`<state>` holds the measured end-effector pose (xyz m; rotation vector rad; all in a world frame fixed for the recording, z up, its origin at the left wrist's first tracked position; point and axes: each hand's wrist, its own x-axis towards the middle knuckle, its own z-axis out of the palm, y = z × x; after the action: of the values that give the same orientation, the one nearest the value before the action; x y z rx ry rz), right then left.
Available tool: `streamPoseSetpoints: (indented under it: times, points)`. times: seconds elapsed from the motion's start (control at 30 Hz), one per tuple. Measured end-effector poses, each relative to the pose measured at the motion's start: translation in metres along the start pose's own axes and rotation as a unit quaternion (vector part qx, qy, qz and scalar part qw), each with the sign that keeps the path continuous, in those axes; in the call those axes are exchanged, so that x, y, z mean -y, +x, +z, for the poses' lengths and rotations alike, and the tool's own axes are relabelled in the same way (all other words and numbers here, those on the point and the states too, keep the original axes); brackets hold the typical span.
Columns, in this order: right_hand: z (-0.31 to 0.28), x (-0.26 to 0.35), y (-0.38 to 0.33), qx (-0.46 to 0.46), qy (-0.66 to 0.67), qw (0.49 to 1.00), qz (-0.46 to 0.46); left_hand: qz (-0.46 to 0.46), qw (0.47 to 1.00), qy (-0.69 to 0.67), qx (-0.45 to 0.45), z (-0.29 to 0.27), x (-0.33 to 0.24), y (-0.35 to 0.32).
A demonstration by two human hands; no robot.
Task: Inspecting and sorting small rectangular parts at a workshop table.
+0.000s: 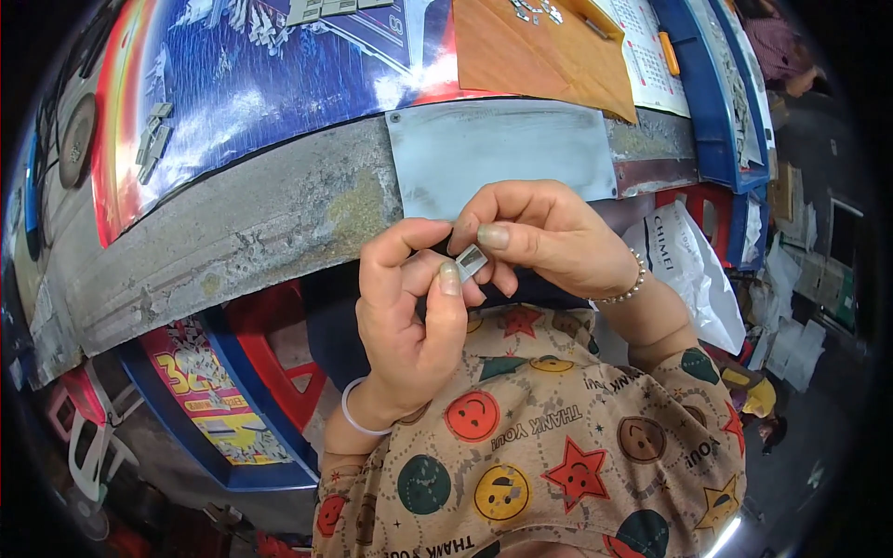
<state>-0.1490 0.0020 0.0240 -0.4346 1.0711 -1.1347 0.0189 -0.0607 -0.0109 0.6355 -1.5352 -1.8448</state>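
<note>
In front of my body, above my lap and close to the table's edge, both hands meet at a small grey rectangular part point(472, 264) with a recess in its face. My left hand point(409, 312) grips this part between thumb and fingers. The thumb and index finger of my right hand point(549, 240) are pinched together at the part's upper end. Whatever sits in that pinch is hidden or too small to name. Just beyond the hands, a pale blue sheet point(493, 139) lies at the table's edge.
More grey parts point(155, 139) lie on the glossy blue poster point(270, 93). An orange-brown sheet point(530, 60) carries tiny metal pieces. Blue trays stand at right point(688, 56) and lower left point(270, 474). A white plastic bag point(693, 274) hangs beside my right forearm.
</note>
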Motion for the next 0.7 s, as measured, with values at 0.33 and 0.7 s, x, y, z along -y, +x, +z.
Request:
streamPoseSetpoints:
  times: [0.33,0.7]
  points:
    - [0.006,0.000,-0.001,-0.031,-0.092,0.995,-0.002,0.006,0.999,0.051,0.016,0.007,-0.006,-0.004]
    - [0.001,0.002,-0.005,-0.028,-0.086,0.996,0.011,-0.059,0.998,-0.038,-0.004,0.002,-0.002,-0.002]
